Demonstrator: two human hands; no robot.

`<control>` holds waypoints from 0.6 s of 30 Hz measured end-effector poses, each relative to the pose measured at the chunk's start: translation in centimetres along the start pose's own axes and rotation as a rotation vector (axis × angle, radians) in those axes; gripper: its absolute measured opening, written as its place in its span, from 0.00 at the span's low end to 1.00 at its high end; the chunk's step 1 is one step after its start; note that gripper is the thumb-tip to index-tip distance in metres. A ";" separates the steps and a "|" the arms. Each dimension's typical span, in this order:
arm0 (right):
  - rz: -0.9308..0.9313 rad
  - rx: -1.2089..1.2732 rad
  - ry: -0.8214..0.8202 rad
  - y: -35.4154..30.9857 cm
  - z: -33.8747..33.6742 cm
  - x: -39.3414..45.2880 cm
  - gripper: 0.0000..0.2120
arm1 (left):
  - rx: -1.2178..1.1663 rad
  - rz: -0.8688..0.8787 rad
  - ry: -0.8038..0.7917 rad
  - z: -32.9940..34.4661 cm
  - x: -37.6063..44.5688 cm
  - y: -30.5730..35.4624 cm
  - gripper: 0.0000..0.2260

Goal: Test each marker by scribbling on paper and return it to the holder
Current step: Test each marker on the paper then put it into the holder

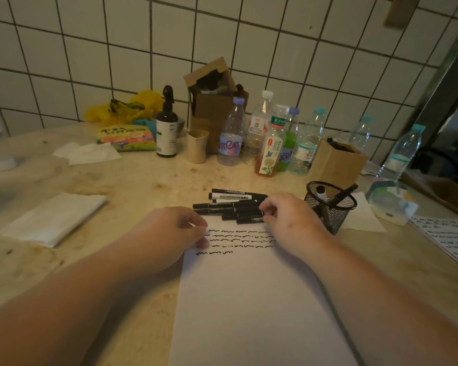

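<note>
The right hand [283, 215] pinches one marker at the near edge of the marker pile [233, 207], at twelve o'clock from the paper [249, 299]. The left hand [175, 231], fingers curled, pins the sheet's corner. He should lift that marker alone, scribble below the last line, then drop it in the mesh holder [331, 204] at three o'clock.

Against the tiled wall [90, 62] stand a dark spray bottle [166, 133], a beige cup [197, 146], open cardboard boxes [213, 101], several plastic bottles [275, 138], a yellow bag [124, 108], and folded tissues [53, 219] lie leftward.

Dim, warm, yellowish light with soft shadows — tile lines bow at the wide-angle edges, and the left side blurs.
</note>
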State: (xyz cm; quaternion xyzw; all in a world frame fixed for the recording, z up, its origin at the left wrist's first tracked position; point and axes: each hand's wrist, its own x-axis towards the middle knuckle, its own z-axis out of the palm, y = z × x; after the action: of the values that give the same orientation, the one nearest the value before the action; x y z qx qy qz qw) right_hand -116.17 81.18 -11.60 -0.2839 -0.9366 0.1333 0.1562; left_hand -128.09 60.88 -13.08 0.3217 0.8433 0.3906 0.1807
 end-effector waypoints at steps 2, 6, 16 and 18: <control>0.032 -0.055 0.005 0.0 0.7 0.8 0.13 | 0.013 0.014 -0.007 0.1 0.0 0.0 0.05; 0.030 -0.152 0.007 0.1 1.3 1.8 0.14 | 0.020 0.033 -0.017 0.0 0.1 -0.1 0.04; 0.016 -0.161 -0.009 0.1 1.4 2.1 0.10 | 0.035 0.028 -0.017 0.0 0.0 0.1 0.04; 0.024 -0.125 0.014 0.0 1.1 1.8 0.09 | 0.033 0.023 -0.011 0.0 0.0 0.1 0.04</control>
State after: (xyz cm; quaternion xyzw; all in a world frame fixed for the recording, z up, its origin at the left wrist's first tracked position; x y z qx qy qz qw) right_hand -117.94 82.04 -12.20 -0.3050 -0.9386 0.0744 0.1429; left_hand -128.08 60.93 -13.02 0.3363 0.8450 0.3769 0.1755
